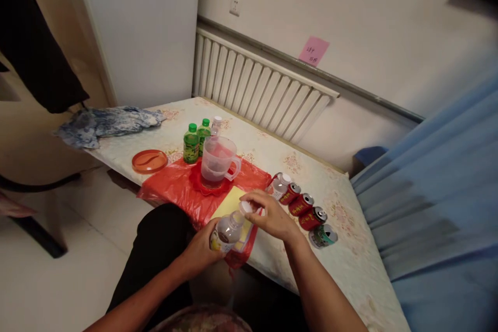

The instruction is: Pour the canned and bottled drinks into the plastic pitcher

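My left hand (200, 251) is wrapped round a small clear plastic bottle (229, 230), tilted towards the right. My right hand (268, 215) pinches the bottle's white cap (246, 207) at its top. Both hands are at the table's near edge, over a yellow sheet (229, 203) and a red plastic sheet (175, 187). Just beyond stands a clear measuring jug (217, 161) on a red coaster.
Two green bottles (191, 143) and a white-capped bottle (216, 123) stand behind the jug. An orange lid (149, 161) lies left. Another small bottle (280, 185) and several lying cans (307, 212) are on the right. A blue cloth (105, 123), a radiator (257, 88) and a blue curtain (439, 202) surround the table.
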`<state>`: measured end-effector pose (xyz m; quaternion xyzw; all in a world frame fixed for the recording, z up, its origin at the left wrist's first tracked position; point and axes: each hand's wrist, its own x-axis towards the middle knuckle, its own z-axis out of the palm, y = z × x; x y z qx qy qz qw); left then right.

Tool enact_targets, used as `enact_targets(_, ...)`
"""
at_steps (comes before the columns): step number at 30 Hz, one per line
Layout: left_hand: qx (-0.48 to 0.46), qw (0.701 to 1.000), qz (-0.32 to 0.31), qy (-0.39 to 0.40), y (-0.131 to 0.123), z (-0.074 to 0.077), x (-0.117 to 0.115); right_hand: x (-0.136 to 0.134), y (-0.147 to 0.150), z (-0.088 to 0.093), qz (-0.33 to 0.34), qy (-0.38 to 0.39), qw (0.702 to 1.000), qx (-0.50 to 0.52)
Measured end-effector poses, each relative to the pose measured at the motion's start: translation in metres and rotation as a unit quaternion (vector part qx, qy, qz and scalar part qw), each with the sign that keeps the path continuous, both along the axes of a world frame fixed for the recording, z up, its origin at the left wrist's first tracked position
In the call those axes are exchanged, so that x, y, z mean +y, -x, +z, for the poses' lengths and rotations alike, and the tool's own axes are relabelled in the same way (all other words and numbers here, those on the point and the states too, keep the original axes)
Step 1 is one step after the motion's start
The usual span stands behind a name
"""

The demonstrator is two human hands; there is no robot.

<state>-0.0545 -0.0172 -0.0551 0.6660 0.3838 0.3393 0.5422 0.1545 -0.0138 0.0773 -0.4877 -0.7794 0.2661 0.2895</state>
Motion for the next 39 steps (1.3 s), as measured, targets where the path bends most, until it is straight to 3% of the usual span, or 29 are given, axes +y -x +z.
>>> enact_targets(5,-0.002,1.0,-0.023,-0.014,-0.011,0.006,-0.004,-0.027,0.009,0.007,0.015,-0.01,0.998,-0.052)
enact_targets(18,-0.001,0.999,-0.033,-0.017,-0.018,0.012,-0.009,-0.043,0.008,0.01,-0.042,-0.011,0.996,-0.08)
enact_targets(26,-0.01,0.999,-0.026,-0.034,-0.025,0.009,-0.002,-0.046,-0.006,0.001,-0.071,-0.025,0.997,-0.001)
enact_targets(29,-0.009,0.999,-0.015,-0.042,-0.028,0.009,0.004,-0.047,-0.017,-0.014,-0.109,-0.021,0.991,0.068)
enact_targets(32,-0.01,0.999,-0.013,-0.047,-0.031,0.009,0.008,-0.052,-0.019,-0.042,-0.164,0.039,0.975,0.146)
enact_targets(36,-0.033,0.998,-0.017,-0.05,-0.041,0.009,0.01,-0.059,-0.007,-0.078,-0.191,0.13,0.939,0.253)
enact_targets(39,-0.039,0.997,-0.021,-0.065,-0.051,0.011,0.009,-0.062,0.004,-0.094,-0.235,0.135,0.921,0.279)
